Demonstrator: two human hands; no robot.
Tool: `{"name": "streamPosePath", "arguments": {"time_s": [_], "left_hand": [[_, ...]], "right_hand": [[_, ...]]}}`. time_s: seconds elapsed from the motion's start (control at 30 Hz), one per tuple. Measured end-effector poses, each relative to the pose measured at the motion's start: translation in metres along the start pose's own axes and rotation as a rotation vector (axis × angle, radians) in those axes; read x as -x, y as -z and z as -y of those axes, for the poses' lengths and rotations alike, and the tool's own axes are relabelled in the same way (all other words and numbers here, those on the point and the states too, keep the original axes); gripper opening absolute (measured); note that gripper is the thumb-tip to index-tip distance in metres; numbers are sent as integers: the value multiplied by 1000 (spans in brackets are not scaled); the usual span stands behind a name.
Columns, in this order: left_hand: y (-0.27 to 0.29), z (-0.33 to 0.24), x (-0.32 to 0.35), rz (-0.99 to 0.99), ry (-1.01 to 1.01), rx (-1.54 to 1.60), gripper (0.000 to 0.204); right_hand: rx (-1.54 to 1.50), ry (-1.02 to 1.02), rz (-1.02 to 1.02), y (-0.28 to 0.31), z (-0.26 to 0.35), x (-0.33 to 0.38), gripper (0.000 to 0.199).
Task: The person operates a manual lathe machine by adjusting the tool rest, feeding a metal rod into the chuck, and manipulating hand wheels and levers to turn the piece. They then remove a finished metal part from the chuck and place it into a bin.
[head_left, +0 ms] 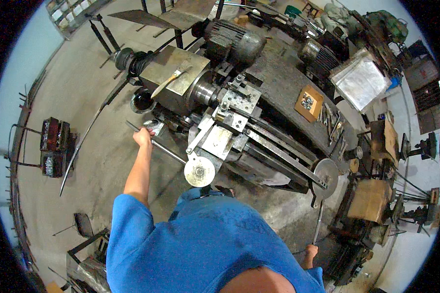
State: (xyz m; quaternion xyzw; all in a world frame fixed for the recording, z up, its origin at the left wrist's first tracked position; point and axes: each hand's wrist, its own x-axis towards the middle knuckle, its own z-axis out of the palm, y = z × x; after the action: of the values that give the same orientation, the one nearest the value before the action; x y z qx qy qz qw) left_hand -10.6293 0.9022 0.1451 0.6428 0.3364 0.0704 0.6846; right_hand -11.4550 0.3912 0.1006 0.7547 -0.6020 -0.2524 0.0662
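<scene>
I stand at a grey metal lathe (266, 146), my blue shirt filling the lower part of the view. My left hand (143, 136) is closed around a long thin steel bar (168, 152) that runs from the lathe's left front down toward the round carriage handwheel (199, 171). My right hand (310, 254), low on the right, grips the bottom end of a slim steel rod (318, 222). That rod rises to a round disc (326, 172) at the lathe's right end. The chuck (203, 91) and tool post (234, 100) lie beyond my left hand.
A brush (165, 84) lies on the headstock, with an electric motor (232, 41) behind. A wooden tray of nuts (309, 102) and several hand tools (330, 122) sit on the bench. Wooden blocks (371, 200) stand right; a dark pan (143, 101) and crates (54, 141) left.
</scene>
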Motion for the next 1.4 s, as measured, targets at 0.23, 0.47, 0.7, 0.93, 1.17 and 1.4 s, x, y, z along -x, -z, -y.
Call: {"name": "streamPosePath", "arguments": {"time_s": [0.23,0.47,0.7,0.93,1.17,1.4], "left_hand": [[2,-4,3,6,-39,-40,19],[0,1,-2,6,-32,4,15],[2,-2,-2,20,-25,-11,12],[1,4,-11,7,-7,3,12],[3,6,-14,24,-4,-12,13],[2,4,-8,34,-30,19,14]], "right_hand": [[-127,57,167,52,27,27,26],[-320,-276,171,62,36,36,35],[-206,-226,165,55,38,28,41],[-339,-260,78,32,29,25,37],[-276,-253,32,37,46,32,37],[-421,-356,48,34,44,34,38]]}}
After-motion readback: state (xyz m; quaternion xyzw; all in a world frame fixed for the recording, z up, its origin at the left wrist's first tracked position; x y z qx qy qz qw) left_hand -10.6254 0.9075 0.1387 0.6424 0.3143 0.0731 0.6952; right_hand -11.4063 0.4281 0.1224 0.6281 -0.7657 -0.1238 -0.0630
